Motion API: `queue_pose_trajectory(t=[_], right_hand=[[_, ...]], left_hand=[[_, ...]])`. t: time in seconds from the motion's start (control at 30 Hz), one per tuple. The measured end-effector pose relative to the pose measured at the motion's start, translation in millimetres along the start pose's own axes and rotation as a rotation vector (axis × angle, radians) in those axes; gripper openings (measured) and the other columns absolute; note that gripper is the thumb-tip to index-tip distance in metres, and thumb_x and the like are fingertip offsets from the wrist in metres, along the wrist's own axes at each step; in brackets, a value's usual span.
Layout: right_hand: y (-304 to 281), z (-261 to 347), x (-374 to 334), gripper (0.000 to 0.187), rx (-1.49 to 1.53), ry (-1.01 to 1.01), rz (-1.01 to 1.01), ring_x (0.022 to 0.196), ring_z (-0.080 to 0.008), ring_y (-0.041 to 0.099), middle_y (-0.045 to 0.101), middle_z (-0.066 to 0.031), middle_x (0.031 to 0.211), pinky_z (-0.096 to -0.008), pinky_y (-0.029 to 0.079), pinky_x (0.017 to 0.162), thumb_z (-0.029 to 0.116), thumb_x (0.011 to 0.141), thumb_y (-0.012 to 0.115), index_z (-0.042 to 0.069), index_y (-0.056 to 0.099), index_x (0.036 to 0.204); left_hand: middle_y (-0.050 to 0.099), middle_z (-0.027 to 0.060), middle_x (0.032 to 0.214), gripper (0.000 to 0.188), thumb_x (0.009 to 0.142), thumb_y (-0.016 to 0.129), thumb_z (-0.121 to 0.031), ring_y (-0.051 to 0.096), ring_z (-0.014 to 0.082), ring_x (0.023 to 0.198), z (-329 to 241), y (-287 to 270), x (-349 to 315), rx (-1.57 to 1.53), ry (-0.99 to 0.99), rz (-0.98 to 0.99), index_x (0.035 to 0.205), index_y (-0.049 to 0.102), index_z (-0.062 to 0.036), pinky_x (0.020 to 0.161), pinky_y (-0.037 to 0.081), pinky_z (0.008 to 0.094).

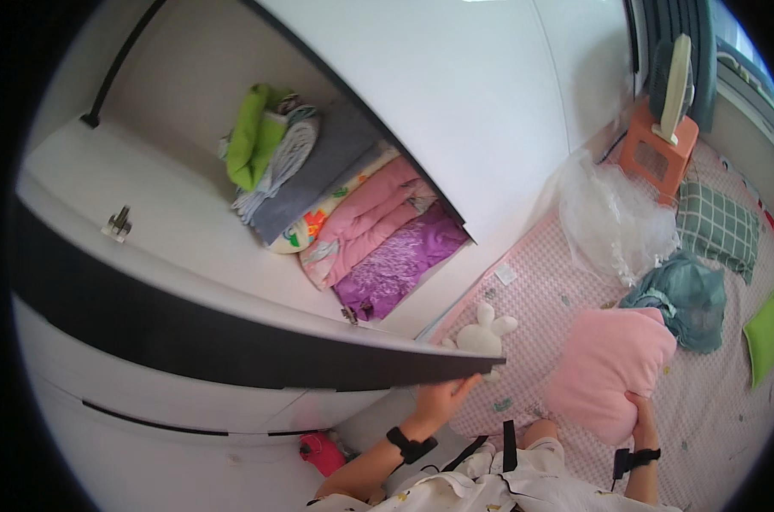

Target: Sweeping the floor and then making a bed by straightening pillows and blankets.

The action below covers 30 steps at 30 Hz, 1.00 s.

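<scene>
Bed [703, 401] behind cushion [604, 363] in right hand [643, 416]

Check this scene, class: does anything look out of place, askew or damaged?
A crumpled heap of see-through, whitish sheeting looks out of place: it lies on the patterned bedspread near the orange stool, like stray wrapping. I see no spill or damage.

My left hand [442, 406] is at the edge of the open cabinet door [233, 331]. My right hand [645, 421] grips a pink cushion [609, 365]. Folded bedding [323, 175] sits stacked inside the cabinet [178, 243]; a white plush rabbit [479, 338] lies on the bed [536, 294].
</scene>
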State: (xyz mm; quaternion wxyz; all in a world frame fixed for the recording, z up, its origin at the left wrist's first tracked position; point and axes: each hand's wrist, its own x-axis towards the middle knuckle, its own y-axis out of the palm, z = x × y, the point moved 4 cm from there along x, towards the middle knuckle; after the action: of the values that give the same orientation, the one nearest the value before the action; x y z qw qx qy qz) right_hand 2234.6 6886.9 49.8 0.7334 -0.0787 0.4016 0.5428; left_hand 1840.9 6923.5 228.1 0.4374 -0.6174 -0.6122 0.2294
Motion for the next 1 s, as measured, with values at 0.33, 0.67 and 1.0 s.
queue_pose_trajectory(t=[0.33,0.67,1.0], right_hand=[[185,-16,-69,0.055,-0.07,0.091,0.461,0.1,-0.0216,0.052,0.053,-0.0114,0.111,-0.0325,0.043,0.087,0.008,0.069,0.063,-0.002,0.043,0.12],[475,71,-159,0.056,-0.045,-0.173,1.025,0.108,-0.0185,0.047,0.049,-0.0103,0.118,-0.0316,0.038,0.093,0.022,0.079,0.058,-0.001,0.037,0.125],[818,241,-169,0.063,0.389,-0.33,1.045,0.099,-0.0207,0.05,0.049,-0.0103,0.11,-0.0338,0.042,0.087,0.025,0.073,0.071,-0.003,0.037,0.118]], left_hand=[[0.061,0.0105,0.097,0.035,0.077,0.066,-0.027,0.059,0.0239,0.088,34,-89,-176,0.009,-0.192,0.205,0.103,0.06,-0.004,0.078,0.045,0.0323],[0.061,0.0108,0.098,0.036,0.077,0.066,-0.028,0.059,0.0244,0.088,64,-126,-203,-0.023,-0.329,0.047,0.103,0.06,-0.0042,0.078,0.045,0.0324],[0.061,0.0111,0.099,0.037,0.076,0.065,-0.029,0.058,0.0249,0.088,65,-124,-185,-0.043,-0.332,0.06,0.104,0.06,-0.0043,0.079,0.045,0.0325]])
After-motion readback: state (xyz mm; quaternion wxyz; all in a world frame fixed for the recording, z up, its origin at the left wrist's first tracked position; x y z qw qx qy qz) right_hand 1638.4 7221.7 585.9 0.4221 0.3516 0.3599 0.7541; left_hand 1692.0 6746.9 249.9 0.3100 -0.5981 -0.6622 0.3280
